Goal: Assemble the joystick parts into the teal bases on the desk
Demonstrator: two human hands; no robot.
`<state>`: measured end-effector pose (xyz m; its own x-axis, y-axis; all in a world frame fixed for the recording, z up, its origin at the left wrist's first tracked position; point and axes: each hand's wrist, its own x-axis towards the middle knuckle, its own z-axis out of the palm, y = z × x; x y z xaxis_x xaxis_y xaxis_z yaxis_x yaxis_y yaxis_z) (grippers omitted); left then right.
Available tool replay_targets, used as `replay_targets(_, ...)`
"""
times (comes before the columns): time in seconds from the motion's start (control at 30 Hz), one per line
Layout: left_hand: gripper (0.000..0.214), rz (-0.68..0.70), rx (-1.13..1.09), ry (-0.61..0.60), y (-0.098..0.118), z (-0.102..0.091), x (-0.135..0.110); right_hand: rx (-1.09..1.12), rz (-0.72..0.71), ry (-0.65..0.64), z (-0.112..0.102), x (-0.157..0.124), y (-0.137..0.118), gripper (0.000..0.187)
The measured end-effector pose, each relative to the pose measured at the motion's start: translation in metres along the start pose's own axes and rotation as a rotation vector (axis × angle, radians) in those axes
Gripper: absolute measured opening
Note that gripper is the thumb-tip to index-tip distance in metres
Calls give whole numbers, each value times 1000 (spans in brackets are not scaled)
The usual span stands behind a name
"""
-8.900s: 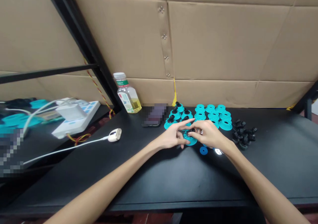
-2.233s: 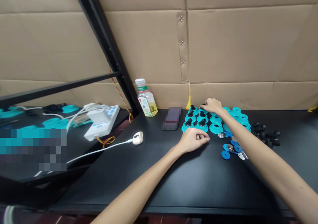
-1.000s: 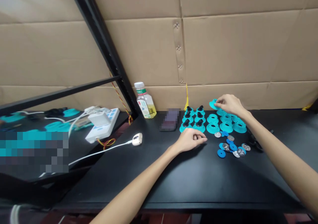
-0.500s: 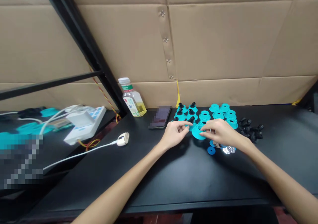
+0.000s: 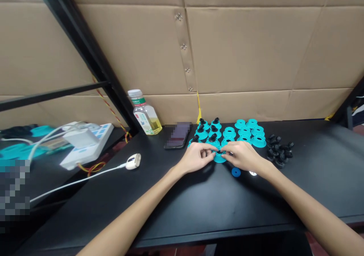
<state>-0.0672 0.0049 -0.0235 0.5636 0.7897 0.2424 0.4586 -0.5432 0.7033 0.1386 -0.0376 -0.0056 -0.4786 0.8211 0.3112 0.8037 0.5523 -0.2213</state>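
Observation:
Both my hands meet at the middle of the black table. My left hand [image 5: 197, 157] and my right hand [image 5: 241, 156] pinch a teal flanged plastic disc [image 5: 219, 158] from either side. A black knob [image 5: 219, 152] sits in its centre, partly hidden by my fingers. Behind my hands stand rows of teal flanged discs [image 5: 244, 131], and those on the left carry black knobs [image 5: 209, 129]. Loose black knobs [image 5: 279, 152] lie heaped to the right. A blue disc [image 5: 236, 172] and a silver disc [image 5: 253, 173] show just past my right wrist.
A pixelated phone [image 5: 178, 135] lies left of the rows, beside a plastic bottle [image 5: 145, 115] with yellow liquid. Further left are a white power strip [image 5: 88, 144], a white cable with plug [image 5: 133, 161], and a black metal frame [image 5: 85, 55] before a cardboard wall [image 5: 250, 51].
My hands have come together on the teal disc, which now shows a black knob at its centre. The disc sits lower and further left. Most blue and silver discs are now hidden behind my right hand.

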Motion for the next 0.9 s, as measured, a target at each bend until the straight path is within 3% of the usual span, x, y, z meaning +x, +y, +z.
replay_targets(0.27, 25, 15, -7, -66, 0, 2, 0, 50, 165, 138, -31, 0, 28, 30)
replay_targets(0.4, 33, -32, -99, -115, -4, 5, 1, 17, 265, 123, -41, -5, 47, 33)
replay_targets(0.63, 32, -83, -181, -134, -9, 7, 3, 39, 275, 4, -31, -6, 48, 13)
replay_targets(0.9, 28, -88, -237, -170, -2, 3, 2, -103, 180, -91, -13, -5, 33, 22)
